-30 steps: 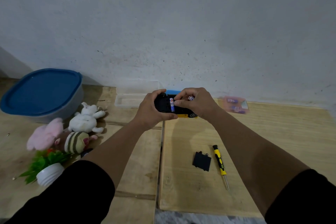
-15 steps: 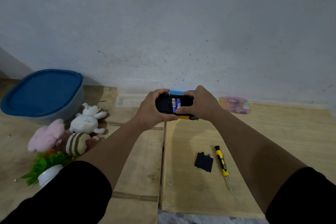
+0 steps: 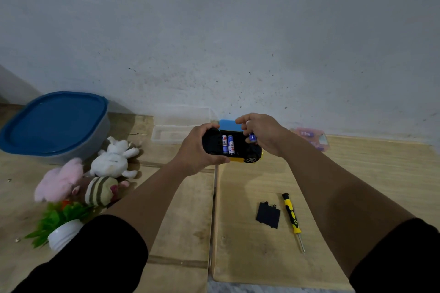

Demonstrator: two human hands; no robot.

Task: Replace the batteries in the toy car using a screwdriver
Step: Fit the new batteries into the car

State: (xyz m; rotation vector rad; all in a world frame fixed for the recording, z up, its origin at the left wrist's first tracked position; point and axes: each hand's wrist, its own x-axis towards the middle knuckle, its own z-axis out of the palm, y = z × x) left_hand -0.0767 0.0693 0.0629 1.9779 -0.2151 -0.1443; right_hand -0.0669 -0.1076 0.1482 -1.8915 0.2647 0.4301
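Note:
My left hand grips the toy car, which is turned underside up: black chassis, yellow body, one wheel showing at the lower right. Two blue-and-white batteries lie side by side in its open compartment. My right hand is at the car's right end, pinching a third blue battery between fingers and thumb. The black battery cover lies on the wooden board near me, with the yellow-and-black screwdriver just right of it, tip pointing toward me.
A blue-lidded tub stands at the far left. Plush toys and a small potted plant lie left of my arm. A clear plastic box and a pink battery pack sit against the wall.
My right hand has lifted off the compartment and drawn right, now holding a third battery. A second battery has appeared in the compartment beside the first.

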